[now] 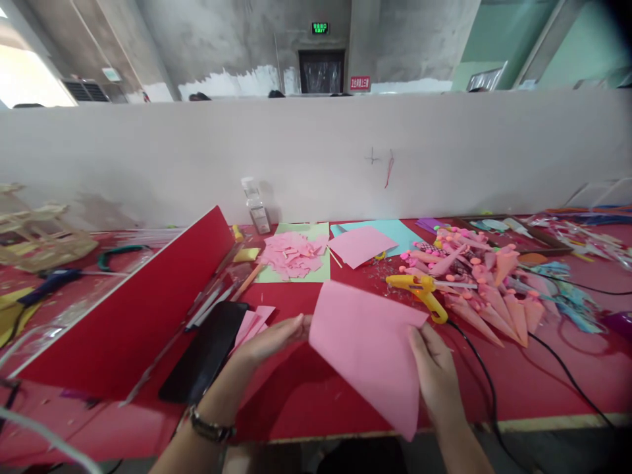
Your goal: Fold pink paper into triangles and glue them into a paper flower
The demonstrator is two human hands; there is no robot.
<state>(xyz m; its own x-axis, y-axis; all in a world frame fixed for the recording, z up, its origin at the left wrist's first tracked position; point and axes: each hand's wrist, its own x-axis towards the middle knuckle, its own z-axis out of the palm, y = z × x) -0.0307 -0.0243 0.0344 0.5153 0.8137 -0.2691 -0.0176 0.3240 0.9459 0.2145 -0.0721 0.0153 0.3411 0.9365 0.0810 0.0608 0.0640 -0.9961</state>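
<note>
Holding the pink sheet (368, 349) at lower center, the right hand (437, 365) pinches its right edge; the left hand (281, 336) meets its left edge, grip unclear. Bare red tabletop (286, 411) borders it. Top center, a green sign (320, 27) reads "EXIT".

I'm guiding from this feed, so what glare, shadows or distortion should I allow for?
Head view: upper-left opening washed out, upper-right corner dark. Head view: shadow on the red table by the pink sheet, fainter beside the bottle. Head view: outer edges stretched.
</note>
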